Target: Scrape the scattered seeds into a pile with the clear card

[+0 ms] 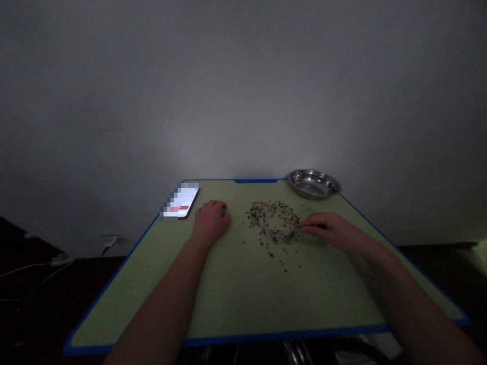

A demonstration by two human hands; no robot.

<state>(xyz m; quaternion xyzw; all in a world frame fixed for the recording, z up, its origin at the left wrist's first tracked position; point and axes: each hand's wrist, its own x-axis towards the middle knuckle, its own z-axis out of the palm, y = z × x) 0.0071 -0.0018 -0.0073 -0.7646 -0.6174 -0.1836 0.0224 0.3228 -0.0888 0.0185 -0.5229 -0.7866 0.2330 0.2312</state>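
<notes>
A loose patch of small dark pieces mixed with pale grains (258, 215), like seeds or beans, is spread in a rough ring on the table. At its right edge, my right hand (327, 229) is closed in a pinch. A thin, dark object seems to lie between its fingertips, too dim to name, and its tip reaches the grains. To the left of the patch, my left hand (211, 218) rests on the table with its fingers curled in. A small greyish spot shows between thumb and fingers; I cannot tell what it is.
A shallow metal bowl (314, 185) stands at the table's back right corner. A phone (184, 200) with a lit screen lies at the back left. The pale green table (243, 299) has a blue edge and meets a grey wall (243, 101). Cables (61, 261) run at the lower left.
</notes>
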